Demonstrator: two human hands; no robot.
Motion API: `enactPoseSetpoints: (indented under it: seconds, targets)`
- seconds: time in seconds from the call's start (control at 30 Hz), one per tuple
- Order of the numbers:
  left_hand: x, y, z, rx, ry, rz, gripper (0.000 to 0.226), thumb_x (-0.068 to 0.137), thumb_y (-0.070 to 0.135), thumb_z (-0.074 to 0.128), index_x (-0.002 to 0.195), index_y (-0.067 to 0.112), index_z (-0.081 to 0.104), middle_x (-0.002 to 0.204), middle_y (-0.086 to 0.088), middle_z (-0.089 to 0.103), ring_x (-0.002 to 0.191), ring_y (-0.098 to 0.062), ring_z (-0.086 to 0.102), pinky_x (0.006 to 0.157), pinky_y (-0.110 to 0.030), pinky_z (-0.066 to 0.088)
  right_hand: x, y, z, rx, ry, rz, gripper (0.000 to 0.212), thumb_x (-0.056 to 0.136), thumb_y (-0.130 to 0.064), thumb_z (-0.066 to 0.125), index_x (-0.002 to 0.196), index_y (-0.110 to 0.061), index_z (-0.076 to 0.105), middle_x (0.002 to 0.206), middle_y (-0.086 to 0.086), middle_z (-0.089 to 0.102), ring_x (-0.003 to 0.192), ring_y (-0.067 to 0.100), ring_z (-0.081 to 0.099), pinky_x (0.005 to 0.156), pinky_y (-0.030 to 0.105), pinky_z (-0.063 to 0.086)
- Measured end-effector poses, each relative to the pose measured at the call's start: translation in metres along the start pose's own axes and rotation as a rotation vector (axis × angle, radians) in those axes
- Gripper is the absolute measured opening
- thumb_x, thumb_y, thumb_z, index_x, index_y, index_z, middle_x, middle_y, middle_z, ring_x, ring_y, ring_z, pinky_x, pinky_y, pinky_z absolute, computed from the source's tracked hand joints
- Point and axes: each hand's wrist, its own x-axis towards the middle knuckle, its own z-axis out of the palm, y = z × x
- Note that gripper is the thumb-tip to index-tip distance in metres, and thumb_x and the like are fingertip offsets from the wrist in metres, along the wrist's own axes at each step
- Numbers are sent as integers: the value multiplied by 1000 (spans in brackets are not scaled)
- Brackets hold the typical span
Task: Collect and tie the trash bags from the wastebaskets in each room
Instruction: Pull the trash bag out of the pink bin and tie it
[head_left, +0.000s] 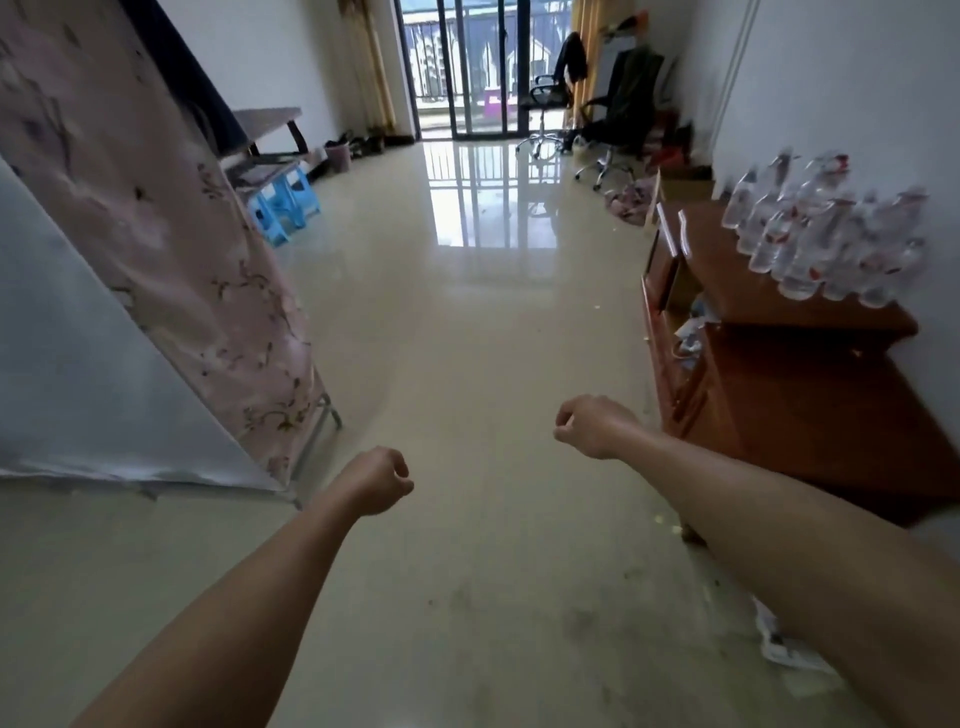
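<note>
- Cream, glossy floor lies under both outstretched forearms, and a crumpled white paper scrap rests on it beneath the right forearm.
- The left hand is curled into a loose fist with nothing in it.
- The right hand is curled the same way and also empty. It is slightly further forward and well apart from the left hand.
- Left of the left hand stands a pink floral cloth wardrobe on thin metal legs.
- Right of the right hand a reddish wooden cabinet stands against the wall, with a cluster of clear plastic bottles on its top.
- Further ahead on the left, blue plastic stools sit under a dark table.
- The pinkish wastebasket stands on the floor far ahead and left of the left hand, just beyond that table. It is too small to tell whether there is a bag inside.
- Farthest from both hands, black office chairs stand by the glass balcony door.
</note>
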Motion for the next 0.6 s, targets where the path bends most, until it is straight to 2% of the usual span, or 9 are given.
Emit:
enactPoseSetpoints:
  seconds: [0.07, 0.23, 0.3, 0.43, 0.53, 0.6]
  targets:
    - [43, 12, -32, -21, 11, 23, 22, 86, 24, 66, 103, 10, 69, 97, -15, 73, 93, -29, 69, 74, -28, 52, 36, -11, -23, -4, -5, -19, 31, 91, -43, 57, 116, -26, 63, 123, 2, 63, 103, 23, 61, 85, 33, 50]
    - [173, 53, -90, -3, 20, 102, 26, 87, 29, 65, 108, 14, 67, 100, -11, 71, 81, -23, 66, 71, -22, 45, 163, -12, -77, -24, 17, 23, 32, 91, -41, 57, 117, -25, 63, 123, 2, 62, 105, 23, 60, 86, 33, 49]
    - [231, 64, -109, 0, 27, 103, 27, 87, 30, 65, 109, 14, 67, 103, -11, 70, 84, -24, 66, 72, -22, 45, 223, -8, -92, -22, 22, 40, 31, 91, -41, 57, 117, -25, 63, 123, 2, 62, 104, 22, 60, 83, 32, 48]
    - [346, 83, -144, -28, 20, 73, 27, 87, 29, 65, 109, 13, 67, 108, -13, 69, 97, -28, 67, 81, -27, 51, 349, -1, -118, 7, 19, 46, 31, 91, -41, 58, 117, -25, 63, 126, 2, 61, 107, 23, 59, 85, 32, 47]
    - [417, 97, -178, -116, 20, 21, 22, 86, 24, 67, 103, 10, 69, 103, -19, 70, 98, -33, 67, 85, -35, 55, 429, -6, -150, -5, -2, 49, 32, 91, -41, 58, 117, -24, 63, 126, 3, 61, 108, 24, 59, 87, 32, 47]
    - [490, 110, -215, -170, 66, 3, 20, 85, 23, 67, 100, 10, 70, 98, -18, 71, 92, -32, 68, 83, -36, 56, 514, -15, -187, -10, 18, 52, 31, 90, -41, 59, 116, -24, 63, 125, 4, 62, 108, 24, 60, 88, 32, 47]
